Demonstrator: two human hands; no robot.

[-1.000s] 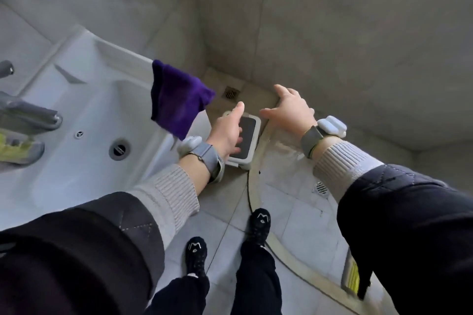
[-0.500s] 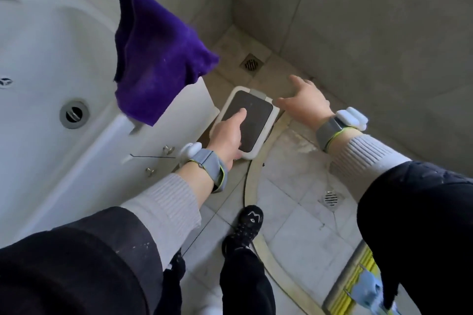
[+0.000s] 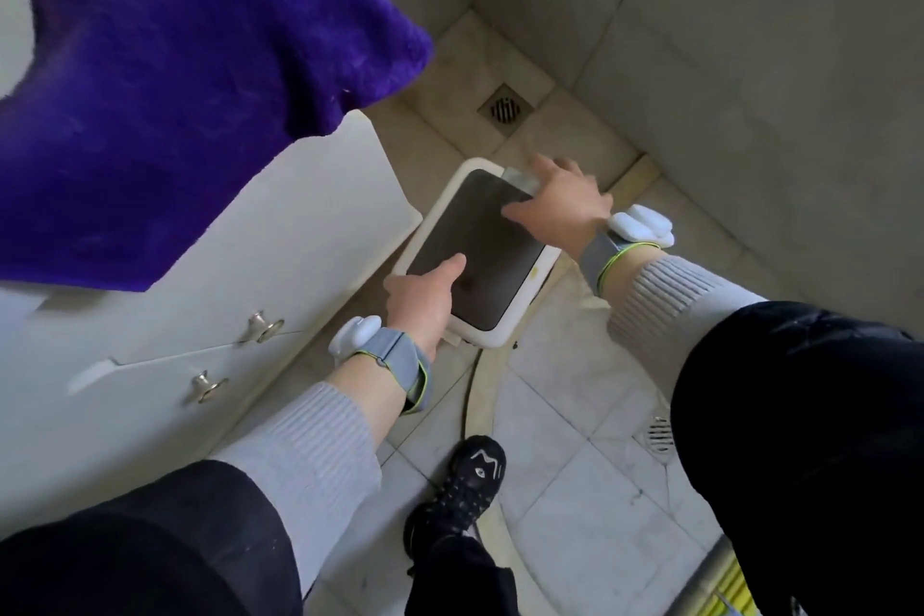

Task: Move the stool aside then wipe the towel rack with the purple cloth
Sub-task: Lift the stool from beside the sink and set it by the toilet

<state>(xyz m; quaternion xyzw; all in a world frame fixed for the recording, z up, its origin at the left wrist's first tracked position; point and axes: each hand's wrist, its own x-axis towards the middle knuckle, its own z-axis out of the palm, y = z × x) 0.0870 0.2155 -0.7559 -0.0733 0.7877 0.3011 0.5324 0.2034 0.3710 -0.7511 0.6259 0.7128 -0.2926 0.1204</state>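
A low white stool (image 3: 477, 250) with a dark top stands on the tiled floor beside the vanity cabinet. My left hand (image 3: 425, 298) grips its near edge, thumb lying on the dark top. My right hand (image 3: 560, 203) holds the far right edge, fingers curled over the rim. The purple cloth (image 3: 175, 85) hangs over the sink's edge, large and close at the upper left. No towel rack is in view.
The white vanity cabinet (image 3: 280, 265) with two metal knobs stands left of the stool. A floor drain (image 3: 505, 108) lies in the corner behind it, another drain (image 3: 660, 433) at the right. My black shoe (image 3: 465, 480) stands on the tiles below. Grey walls close the corner.
I have leaned down, so stool and cloth look much larger. My right hand moved from beside the stool onto its far edge. My left hand stayed on the near edge.
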